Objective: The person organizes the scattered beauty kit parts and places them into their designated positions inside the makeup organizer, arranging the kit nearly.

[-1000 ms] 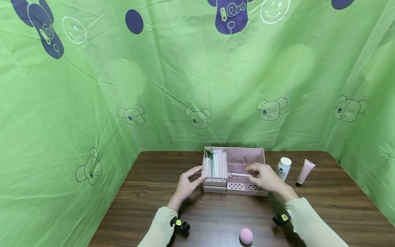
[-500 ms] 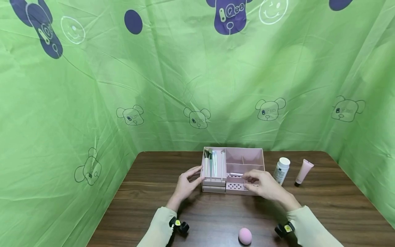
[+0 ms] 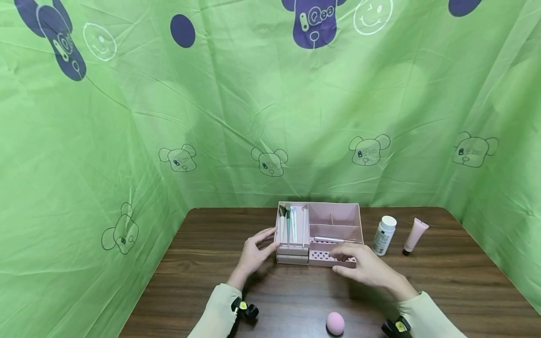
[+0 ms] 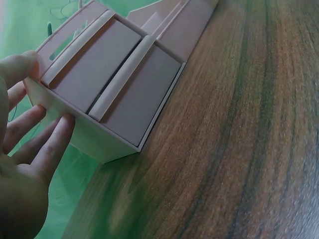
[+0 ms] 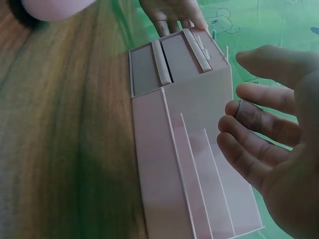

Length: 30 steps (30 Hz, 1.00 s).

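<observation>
A pink desktop organizer (image 3: 292, 251) stands at the far side of the table. My left hand (image 3: 253, 256) rests against its left front corner; in the left wrist view the thumb touches the upper front edge and other fingers touch the side wall. Several makeup brushes and slender sticks (image 3: 293, 223) lie in the left compartment. A thin pale stick (image 3: 329, 240) lies across a right-hand compartment. My right hand (image 3: 365, 265) hovers at the right front of the organizer, partly covering it. Its fingers are loosely bent, with nothing between them in the right wrist view.
Right of the organizer stands a white bottle (image 3: 384, 235) with a white cap. Farther right is a pink tube (image 3: 416, 236) with a black cap. A pink egg-shaped sponge (image 3: 335, 324) sits at the near side of the wooden table (image 3: 203, 263). Green cloth (image 3: 228, 117) hangs behind.
My right hand has drawn back toward me from the compartment, leaving the thin pale stick uncovered there. My left hand stays at the organizer's corner.
</observation>
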{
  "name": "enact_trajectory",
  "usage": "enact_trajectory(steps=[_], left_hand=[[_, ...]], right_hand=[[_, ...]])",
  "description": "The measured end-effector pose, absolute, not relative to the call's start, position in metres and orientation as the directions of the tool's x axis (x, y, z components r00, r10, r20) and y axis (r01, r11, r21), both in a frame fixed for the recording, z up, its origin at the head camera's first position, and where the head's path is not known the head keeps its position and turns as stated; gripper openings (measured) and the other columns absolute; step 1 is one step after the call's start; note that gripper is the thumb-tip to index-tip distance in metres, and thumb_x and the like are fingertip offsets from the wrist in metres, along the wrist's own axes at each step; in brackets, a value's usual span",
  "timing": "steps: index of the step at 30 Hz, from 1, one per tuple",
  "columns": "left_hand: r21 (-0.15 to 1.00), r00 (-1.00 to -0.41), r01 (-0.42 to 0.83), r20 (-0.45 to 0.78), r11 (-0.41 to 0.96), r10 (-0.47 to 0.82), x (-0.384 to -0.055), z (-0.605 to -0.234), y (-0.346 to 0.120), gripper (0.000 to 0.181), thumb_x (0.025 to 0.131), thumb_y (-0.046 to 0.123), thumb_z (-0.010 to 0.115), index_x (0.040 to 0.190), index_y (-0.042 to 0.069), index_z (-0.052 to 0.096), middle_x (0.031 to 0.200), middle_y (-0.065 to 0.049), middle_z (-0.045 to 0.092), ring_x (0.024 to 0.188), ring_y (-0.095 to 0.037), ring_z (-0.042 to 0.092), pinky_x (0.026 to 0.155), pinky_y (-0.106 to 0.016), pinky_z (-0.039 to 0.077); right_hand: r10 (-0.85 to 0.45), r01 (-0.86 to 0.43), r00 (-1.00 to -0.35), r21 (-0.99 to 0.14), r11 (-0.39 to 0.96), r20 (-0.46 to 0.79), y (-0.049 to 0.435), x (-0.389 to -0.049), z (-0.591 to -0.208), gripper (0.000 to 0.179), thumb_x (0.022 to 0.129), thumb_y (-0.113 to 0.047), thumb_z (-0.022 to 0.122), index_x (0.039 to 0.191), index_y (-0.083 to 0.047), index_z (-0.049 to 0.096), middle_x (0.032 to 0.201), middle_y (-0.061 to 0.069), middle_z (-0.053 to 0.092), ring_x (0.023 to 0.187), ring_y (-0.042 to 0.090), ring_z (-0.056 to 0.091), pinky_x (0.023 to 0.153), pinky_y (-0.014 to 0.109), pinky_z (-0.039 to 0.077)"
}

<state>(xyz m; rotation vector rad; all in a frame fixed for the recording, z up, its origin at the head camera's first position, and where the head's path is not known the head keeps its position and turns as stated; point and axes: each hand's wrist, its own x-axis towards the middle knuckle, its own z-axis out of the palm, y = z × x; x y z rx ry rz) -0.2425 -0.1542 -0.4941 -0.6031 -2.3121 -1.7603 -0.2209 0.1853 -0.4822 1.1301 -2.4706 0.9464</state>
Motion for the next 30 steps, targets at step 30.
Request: enact_trajectory(steps=[30], left_hand=[[0.893,-0.902,0.411,0.37,0.182,0.222,-0.244,-0.496,-0.154,0.047,0.089,0.011,0.071,0.131,-0.005,0.057,0.136,-0.024,0.055,0.118,-0.038,0.059,0.103,-0.06,0.045]], right_hand=[[-0.717,-0.847,-0.497,-0.452,0.28,0.488,0.175,-0.184,-0.498,0.039,0.081,-0.026,0.08,0.116,-0.027,0.063,0.107,-0.009,0.066,0.095,0.005,0.063,0.082,0.02,0.055]])
